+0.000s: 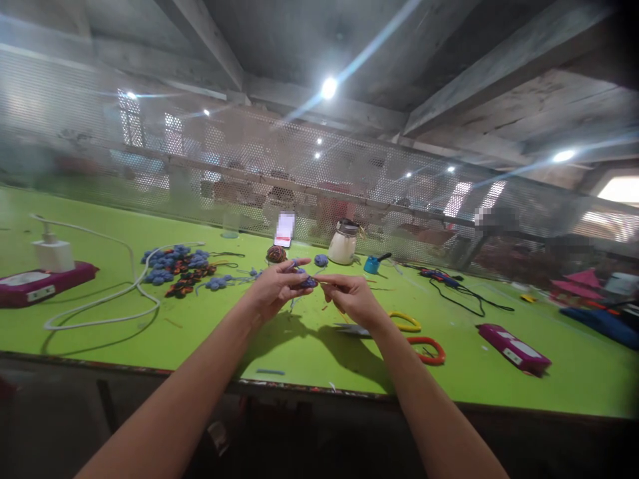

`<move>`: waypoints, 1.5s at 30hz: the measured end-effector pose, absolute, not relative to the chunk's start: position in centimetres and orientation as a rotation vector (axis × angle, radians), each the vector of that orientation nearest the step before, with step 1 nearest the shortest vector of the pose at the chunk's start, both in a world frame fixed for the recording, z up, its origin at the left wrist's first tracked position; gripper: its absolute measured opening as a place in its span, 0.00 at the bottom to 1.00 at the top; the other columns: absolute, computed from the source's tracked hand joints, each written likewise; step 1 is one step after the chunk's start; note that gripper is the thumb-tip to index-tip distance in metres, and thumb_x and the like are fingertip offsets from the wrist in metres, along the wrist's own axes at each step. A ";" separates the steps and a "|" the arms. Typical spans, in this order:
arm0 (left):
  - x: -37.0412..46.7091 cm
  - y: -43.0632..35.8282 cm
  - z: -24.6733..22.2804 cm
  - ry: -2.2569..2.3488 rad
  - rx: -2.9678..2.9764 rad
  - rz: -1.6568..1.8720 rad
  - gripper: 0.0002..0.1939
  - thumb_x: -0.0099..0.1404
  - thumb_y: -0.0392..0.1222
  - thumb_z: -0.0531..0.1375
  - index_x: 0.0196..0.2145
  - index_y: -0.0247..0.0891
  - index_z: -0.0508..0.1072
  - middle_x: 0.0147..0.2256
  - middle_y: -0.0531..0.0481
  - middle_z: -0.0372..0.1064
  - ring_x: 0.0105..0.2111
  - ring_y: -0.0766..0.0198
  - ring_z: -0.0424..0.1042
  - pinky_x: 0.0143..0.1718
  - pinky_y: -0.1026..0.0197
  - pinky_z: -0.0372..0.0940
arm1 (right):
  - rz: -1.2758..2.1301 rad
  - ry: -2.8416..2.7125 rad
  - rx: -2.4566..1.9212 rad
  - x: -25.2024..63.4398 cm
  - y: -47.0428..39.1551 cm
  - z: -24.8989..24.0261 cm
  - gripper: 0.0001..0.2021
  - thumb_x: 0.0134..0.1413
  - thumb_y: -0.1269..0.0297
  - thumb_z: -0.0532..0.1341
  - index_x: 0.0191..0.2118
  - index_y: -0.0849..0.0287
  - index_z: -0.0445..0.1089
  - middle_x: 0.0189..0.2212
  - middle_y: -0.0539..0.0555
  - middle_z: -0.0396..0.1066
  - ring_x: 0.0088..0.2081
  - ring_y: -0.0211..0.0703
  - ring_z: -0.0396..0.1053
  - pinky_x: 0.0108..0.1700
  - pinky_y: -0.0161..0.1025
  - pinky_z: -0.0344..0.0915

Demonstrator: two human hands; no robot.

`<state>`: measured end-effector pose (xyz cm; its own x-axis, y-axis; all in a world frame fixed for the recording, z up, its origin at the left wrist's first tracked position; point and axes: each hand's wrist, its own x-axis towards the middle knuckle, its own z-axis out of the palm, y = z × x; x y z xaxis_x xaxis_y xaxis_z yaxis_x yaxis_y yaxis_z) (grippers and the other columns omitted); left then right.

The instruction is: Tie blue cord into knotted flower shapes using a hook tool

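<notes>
My left hand (273, 287) is closed on a small blue-purple crochet piece (306, 283), with its index finger raised and blue yarn running over it. My right hand (352, 298) pinches a thin crochet hook (320, 279), whose tip meets the piece; most of the hook is hidden by the fingers. Behind the hands lie a blue yarn ball (321, 260) and a multicoloured yarn ball (276, 253). Beneath my right forearm rests a pair of scissors (433, 351) with one red-orange and one yellow handle loop, its blades partly covered.
Blue crocheted flowers (160, 275) and dark orange-black ones (184, 282) lie left, near a white cable (107, 320) and a purple power strip (47, 285). A phone (285, 229) leans at the back beside a cream jar (343, 244). Right, another purple strip (514, 348) lies on the green table (210, 346).
</notes>
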<state>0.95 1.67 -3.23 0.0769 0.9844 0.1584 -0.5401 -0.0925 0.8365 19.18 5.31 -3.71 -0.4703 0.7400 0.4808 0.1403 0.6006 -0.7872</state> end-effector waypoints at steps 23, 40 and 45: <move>1.2 1.8 -4.0 0.735 1.067 1.206 0.45 0.46 0.18 0.62 0.61 0.27 0.54 0.24 0.48 0.72 0.25 0.65 0.73 0.35 0.60 0.68 | 1.037 -2.157 -0.785 21.0 6.1 -2.6 0.15 0.46 0.59 0.66 0.36 0.66 0.76 0.17 0.48 0.67 0.13 0.27 0.57 0.16 0.28 0.54; 1.4 0.7 -3.3 0.712 1.169 1.071 0.47 0.49 0.21 0.65 0.64 0.33 0.51 0.25 0.47 0.74 0.28 0.64 0.75 0.32 0.64 0.65 | 1.107 -2.262 -0.641 22.2 6.7 -2.2 0.14 0.48 0.59 0.66 0.35 0.67 0.77 0.16 0.49 0.66 0.14 0.27 0.55 0.16 0.28 0.53; 1.1 0.7 -3.4 0.657 1.190 0.998 0.48 0.50 0.22 0.64 0.64 0.33 0.48 0.26 0.46 0.75 0.30 0.62 0.76 0.32 0.64 0.66 | 1.162 -2.241 -0.628 22.7 6.5 -2.2 0.13 0.47 0.60 0.67 0.35 0.66 0.77 0.16 0.49 0.66 0.14 0.27 0.55 0.16 0.29 0.53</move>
